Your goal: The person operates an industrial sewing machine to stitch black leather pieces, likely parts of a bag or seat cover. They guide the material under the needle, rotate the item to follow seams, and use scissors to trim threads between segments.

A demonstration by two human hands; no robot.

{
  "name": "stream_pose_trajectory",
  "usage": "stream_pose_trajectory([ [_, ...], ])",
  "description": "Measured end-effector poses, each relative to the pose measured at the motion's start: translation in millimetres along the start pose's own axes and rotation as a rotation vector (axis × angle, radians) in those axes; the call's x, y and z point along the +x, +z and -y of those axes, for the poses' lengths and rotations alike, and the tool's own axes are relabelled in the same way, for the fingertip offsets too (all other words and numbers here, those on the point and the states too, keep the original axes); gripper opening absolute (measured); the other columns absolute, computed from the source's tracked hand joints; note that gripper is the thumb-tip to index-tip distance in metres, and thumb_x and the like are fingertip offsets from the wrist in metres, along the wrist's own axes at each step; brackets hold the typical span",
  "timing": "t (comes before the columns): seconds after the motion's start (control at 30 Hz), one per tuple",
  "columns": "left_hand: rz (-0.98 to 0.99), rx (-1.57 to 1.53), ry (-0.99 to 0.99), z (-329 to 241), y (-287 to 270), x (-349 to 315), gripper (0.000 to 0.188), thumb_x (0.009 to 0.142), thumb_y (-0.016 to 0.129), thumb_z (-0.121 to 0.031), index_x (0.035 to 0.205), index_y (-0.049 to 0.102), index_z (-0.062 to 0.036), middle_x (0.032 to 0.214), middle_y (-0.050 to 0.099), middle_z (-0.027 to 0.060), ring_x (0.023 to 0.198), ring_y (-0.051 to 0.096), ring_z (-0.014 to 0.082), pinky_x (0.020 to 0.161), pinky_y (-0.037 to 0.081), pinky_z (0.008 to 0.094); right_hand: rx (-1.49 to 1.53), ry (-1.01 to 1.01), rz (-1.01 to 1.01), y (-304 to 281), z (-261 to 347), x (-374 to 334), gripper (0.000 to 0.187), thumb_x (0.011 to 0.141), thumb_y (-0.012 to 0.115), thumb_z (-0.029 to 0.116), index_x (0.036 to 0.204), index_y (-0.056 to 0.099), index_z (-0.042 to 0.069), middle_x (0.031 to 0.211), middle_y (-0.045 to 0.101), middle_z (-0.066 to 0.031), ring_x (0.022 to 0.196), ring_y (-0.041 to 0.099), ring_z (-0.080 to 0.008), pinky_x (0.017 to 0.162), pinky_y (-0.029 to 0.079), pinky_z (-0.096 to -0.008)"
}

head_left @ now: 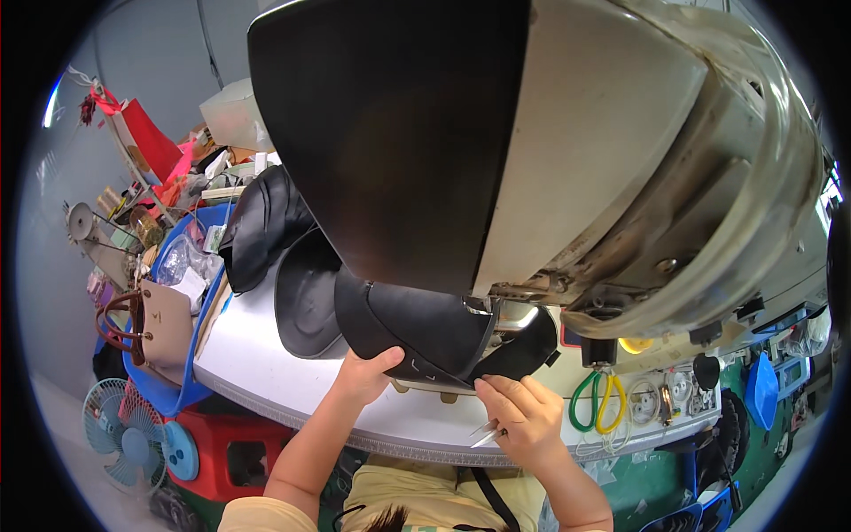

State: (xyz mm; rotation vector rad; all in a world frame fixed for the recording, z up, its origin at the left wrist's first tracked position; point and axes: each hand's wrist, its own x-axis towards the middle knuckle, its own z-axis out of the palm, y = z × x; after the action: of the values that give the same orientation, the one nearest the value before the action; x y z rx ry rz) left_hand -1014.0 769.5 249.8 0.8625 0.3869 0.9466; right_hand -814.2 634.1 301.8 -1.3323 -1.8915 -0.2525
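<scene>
A black leather-like panel (412, 328) lies curved under the head of a large sewing machine (612, 133), which hides its far part. My left hand (363, 377) grips the panel's near left edge, thumb on top and fingers underneath. At the near right corner, the fingertips of my right hand (525, 412) pinch its edge. A thin metal tool (487, 436) with two pointed tips, perhaps thread snips or tweezers, sticks out from the same hand. Beyond the right hand, a narrower black strip (527, 350) curves away, seemingly joined to the panel.
More black pieces (264, 222) lie left on the white table (253, 341). Green-and-yellow-handled scissors (596, 399) rest at right near a tray of bobbins (678, 390). A blue bin (177, 395), beige handbag (166, 310), fan (133, 434) and red stool (222, 452) stand left.
</scene>
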Motion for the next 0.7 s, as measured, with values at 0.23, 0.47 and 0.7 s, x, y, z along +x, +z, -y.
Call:
stream_pose_trajectory([
  [0.23, -0.004, 0.008, 0.028, 4.6, 3.7, -10.9, 0.046, 0.080, 0.066, -0.002, 0.123, 0.050, -0.0025, 0.119, 0.057, 0.0076, 0.111, 0.053, 0.0197, 0.096, 0.042, 0.0351, 0.006, 0.053, -0.067, -2.5, -8.1, -0.4, 0.053, 0.051, 0.067, 0.000, 0.103, 0.064, 0.006, 0.089, 0.065, -0.0024, 0.055, 0.052, -0.0152, 0.048, 0.040, -0.0269],
  [0.47, -0.059, 0.058, 0.058, -0.2, 17.4, -14.5, 0.047, 0.079, 0.066, -0.001, 0.122, 0.048, -0.0043, 0.117, 0.056, 0.0074, 0.109, 0.054, 0.0219, 0.095, 0.043, 0.0377, 0.047, 0.068, -0.079, -5.1, -9.6, 1.5, 0.053, 0.050, 0.066, -0.001, 0.102, 0.065, 0.006, 0.087, 0.066, -0.0022, 0.052, 0.051, -0.0127, 0.046, 0.040, -0.0260],
  [0.7, -0.047, -0.027, 0.084, -2.7, 34.1, -11.0, 0.044, 0.082, 0.063, 0.001, 0.123, 0.049, -0.0046, 0.119, 0.056, 0.0064, 0.110, 0.053, 0.0191, 0.096, 0.042, 0.0343, 0.068, 0.067, -0.191, -3.5, -20.5, 13.0, 0.030, 0.067, 0.069, -0.007, 0.096, 0.067, 0.003, 0.085, 0.064, -0.0124, 0.052, 0.051, -0.0144, 0.044, 0.038, -0.0237],
])
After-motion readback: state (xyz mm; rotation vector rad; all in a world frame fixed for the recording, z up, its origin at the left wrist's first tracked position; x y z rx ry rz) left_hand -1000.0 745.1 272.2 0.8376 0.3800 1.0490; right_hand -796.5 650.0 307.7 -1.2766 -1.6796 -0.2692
